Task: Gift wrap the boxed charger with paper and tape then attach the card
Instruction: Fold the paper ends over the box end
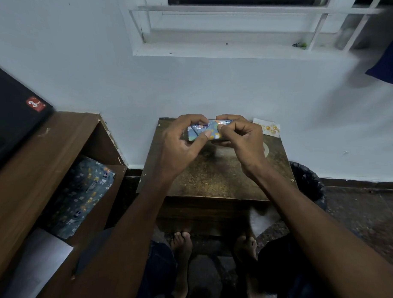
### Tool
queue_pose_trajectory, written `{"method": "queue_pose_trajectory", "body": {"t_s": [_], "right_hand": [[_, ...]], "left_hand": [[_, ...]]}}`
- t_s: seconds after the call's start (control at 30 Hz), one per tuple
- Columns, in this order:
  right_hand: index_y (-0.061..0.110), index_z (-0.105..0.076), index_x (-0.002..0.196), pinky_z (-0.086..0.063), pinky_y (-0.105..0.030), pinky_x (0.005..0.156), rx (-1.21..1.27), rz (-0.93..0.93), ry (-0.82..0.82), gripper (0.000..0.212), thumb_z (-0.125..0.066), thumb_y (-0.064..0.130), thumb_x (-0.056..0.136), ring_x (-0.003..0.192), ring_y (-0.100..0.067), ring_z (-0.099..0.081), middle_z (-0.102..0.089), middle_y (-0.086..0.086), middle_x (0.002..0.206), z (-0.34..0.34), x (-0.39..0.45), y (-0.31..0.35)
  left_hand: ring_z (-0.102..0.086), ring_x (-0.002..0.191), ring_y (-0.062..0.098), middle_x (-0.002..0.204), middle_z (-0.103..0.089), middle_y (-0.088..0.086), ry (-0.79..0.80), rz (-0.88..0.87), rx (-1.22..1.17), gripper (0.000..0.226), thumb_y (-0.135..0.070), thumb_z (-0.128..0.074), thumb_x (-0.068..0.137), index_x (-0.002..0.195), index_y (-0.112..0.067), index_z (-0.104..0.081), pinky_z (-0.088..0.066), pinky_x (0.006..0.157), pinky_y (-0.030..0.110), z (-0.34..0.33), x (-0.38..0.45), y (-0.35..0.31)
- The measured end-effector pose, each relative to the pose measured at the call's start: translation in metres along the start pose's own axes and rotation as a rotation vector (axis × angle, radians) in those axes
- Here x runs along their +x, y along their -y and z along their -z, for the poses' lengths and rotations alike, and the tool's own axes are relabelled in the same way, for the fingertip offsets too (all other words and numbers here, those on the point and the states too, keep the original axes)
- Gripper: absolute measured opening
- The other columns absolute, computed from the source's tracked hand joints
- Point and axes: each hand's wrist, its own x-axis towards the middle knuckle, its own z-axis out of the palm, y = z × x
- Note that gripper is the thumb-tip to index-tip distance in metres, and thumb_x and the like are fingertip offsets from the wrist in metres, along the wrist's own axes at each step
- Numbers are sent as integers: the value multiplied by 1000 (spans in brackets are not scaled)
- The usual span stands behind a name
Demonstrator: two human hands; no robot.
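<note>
Two hands on one wrapped box (208, 131), held above surface (214, 171) near wall. Left hand (182, 141) curled round left end, thumb pressing paper. Right hand (242, 139) pinching paper at right end. Card (268, 128) lying on surface's far right corner. Spare paper (82, 196) tucked in left shelf (41, 165).

A room in a home is indicated. A painted wall (215, 87) with a barred window (251, 21) is seen behind a small worn wooden table (217, 172), beside a wooden shelf unit (45, 166), and bare feet (183, 244) are seen on a stone floor (362, 212).
</note>
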Motion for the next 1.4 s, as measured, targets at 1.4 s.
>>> {"method": "queue_pose_trajectory", "body": {"t_s": [1.4], "right_hand": [[7,-70,98,-56,-52,94,-356,219,248,20,-84,15,86,115,-18,-64,-67,-3,119,10,7,-12]], "left_hand": [[-70,113,9,117,-76,-11,92,115,139,17,-29,-81,95,111,-22,-80,-60,92,40,8,-6,23]]}}
